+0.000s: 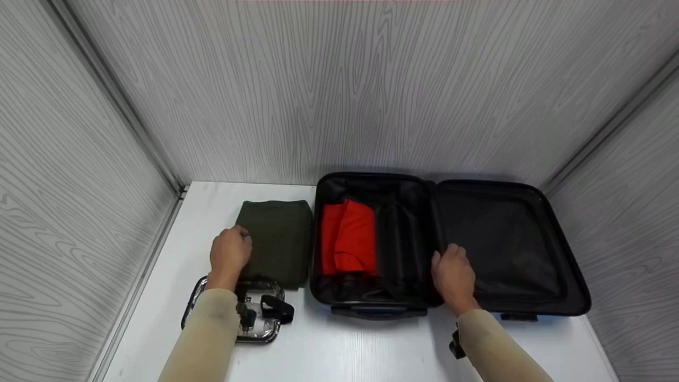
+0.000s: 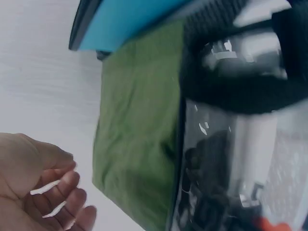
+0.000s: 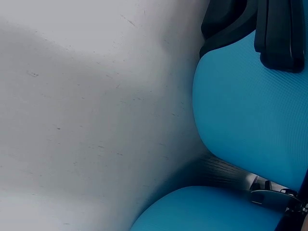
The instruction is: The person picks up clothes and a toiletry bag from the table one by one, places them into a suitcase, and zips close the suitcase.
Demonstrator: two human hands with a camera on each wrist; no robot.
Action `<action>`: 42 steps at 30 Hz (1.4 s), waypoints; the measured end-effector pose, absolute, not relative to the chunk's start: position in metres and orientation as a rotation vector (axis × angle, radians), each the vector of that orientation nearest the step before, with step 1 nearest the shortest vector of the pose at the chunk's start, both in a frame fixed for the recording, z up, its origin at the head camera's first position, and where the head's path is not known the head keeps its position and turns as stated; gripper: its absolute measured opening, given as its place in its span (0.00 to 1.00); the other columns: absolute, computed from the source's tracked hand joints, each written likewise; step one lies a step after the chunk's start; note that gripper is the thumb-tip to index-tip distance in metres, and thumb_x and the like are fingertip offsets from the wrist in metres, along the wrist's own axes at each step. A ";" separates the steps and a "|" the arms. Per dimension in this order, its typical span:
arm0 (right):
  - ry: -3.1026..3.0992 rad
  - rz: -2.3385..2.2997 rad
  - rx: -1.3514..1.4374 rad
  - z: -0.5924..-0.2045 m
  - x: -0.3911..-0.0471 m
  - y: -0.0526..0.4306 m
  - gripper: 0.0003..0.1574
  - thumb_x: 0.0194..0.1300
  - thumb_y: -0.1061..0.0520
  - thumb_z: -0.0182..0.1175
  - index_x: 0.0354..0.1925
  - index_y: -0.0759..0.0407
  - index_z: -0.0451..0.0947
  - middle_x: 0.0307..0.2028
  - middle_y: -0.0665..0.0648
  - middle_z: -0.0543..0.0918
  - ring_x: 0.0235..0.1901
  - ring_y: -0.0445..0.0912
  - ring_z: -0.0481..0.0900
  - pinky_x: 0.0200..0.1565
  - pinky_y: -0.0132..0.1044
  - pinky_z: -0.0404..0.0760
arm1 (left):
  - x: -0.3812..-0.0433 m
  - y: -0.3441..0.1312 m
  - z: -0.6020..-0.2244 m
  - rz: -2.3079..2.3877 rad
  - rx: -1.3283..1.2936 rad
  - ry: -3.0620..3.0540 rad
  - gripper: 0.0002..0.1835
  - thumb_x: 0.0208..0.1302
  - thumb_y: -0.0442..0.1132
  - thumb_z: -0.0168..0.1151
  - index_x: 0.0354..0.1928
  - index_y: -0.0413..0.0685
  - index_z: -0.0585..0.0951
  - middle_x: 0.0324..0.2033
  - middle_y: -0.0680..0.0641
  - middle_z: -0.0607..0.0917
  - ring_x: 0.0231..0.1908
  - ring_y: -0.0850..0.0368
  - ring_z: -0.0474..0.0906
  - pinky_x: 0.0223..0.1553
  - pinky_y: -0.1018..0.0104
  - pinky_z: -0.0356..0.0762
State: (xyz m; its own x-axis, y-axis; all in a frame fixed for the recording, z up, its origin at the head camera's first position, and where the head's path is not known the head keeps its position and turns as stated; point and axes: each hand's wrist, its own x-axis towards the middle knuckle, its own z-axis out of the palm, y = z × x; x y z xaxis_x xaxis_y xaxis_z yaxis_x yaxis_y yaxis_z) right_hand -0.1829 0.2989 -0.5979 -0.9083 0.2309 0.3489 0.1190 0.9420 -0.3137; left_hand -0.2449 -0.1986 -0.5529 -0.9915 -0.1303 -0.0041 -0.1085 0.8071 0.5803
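Note:
A folded dark green cloth lies flat on the white table, left of an opened suitcase. At the cloth's left edge is my left hand; in the left wrist view its fingers are loosely bent with nothing between them, beside the cloth. My right hand is at the seam between the suitcase's two halves, fingers loosely bent and holding nothing visible. A folded red cloth lies in the left half. The right wrist view shows mostly the suitcase's blue outer shell.
Below my left forearm lies a clear pouch with black trim, small dark items inside and a black strap on it. The suitcase's right half lies spread open. Grey wood-grain panels enclose the table at back and sides.

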 end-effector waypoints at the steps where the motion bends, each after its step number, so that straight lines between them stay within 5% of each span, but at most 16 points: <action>1: -2.710 0.405 -0.255 -0.598 -0.183 0.299 0.20 0.78 0.55 0.58 0.44 0.75 0.73 0.35 0.72 0.77 0.28 0.65 0.82 0.29 0.60 0.83 | -0.244 -0.202 -0.554 -0.925 0.200 -2.960 0.17 0.78 0.37 0.53 0.54 0.30 0.84 0.49 0.29 0.85 0.51 0.31 0.82 0.53 0.38 0.79; 5: -2.726 0.421 -0.260 -0.598 -0.183 0.298 0.20 0.79 0.54 0.57 0.45 0.75 0.72 0.36 0.72 0.77 0.29 0.65 0.82 0.30 0.60 0.83 | -0.241 -0.211 -0.562 -0.893 0.238 -2.992 0.17 0.77 0.37 0.54 0.50 0.28 0.84 0.46 0.28 0.86 0.49 0.30 0.83 0.51 0.38 0.80; 12: -2.752 0.458 -0.266 -0.597 -0.184 0.297 0.21 0.80 0.53 0.55 0.47 0.75 0.72 0.37 0.72 0.77 0.30 0.65 0.82 0.31 0.60 0.83 | -0.236 -0.217 -0.573 -0.907 0.320 -3.103 0.27 0.79 0.41 0.55 0.64 0.20 0.72 0.56 0.20 0.78 0.57 0.24 0.78 0.58 0.34 0.76; 18: -2.748 0.450 -0.257 -0.599 -0.183 0.296 0.21 0.80 0.53 0.56 0.47 0.75 0.72 0.36 0.72 0.77 0.28 0.64 0.81 0.30 0.60 0.83 | -0.234 -0.221 -0.578 -0.892 0.353 -3.171 0.32 0.80 0.44 0.54 0.66 0.16 0.68 0.57 0.17 0.76 0.59 0.21 0.76 0.60 0.33 0.75; 26: -2.684 0.365 -0.199 -0.599 -0.183 0.296 0.19 0.78 0.55 0.60 0.42 0.75 0.72 0.32 0.71 0.77 0.25 0.63 0.80 0.27 0.58 0.83 | -0.236 -0.218 -0.572 -0.923 0.412 -3.205 0.30 0.81 0.44 0.53 0.62 0.15 0.71 0.55 0.17 0.78 0.56 0.20 0.77 0.56 0.32 0.76; 35: -2.742 0.406 -0.254 -0.597 -0.182 0.300 0.21 0.80 0.53 0.57 0.45 0.75 0.72 0.36 0.72 0.77 0.29 0.65 0.82 0.30 0.59 0.83 | -0.249 -0.183 -0.565 -0.936 0.418 -3.150 0.31 0.79 0.38 0.41 0.76 0.23 0.58 0.62 0.21 0.77 0.60 0.22 0.77 0.61 0.30 0.73; 42: -2.741 0.417 -0.254 -0.598 -0.181 0.299 0.22 0.80 0.53 0.56 0.46 0.75 0.72 0.36 0.72 0.77 0.29 0.65 0.82 0.31 0.59 0.83 | -0.255 -0.171 -0.554 -0.956 0.471 -3.127 0.30 0.81 0.39 0.40 0.77 0.27 0.57 0.61 0.22 0.79 0.59 0.22 0.78 0.62 0.24 0.68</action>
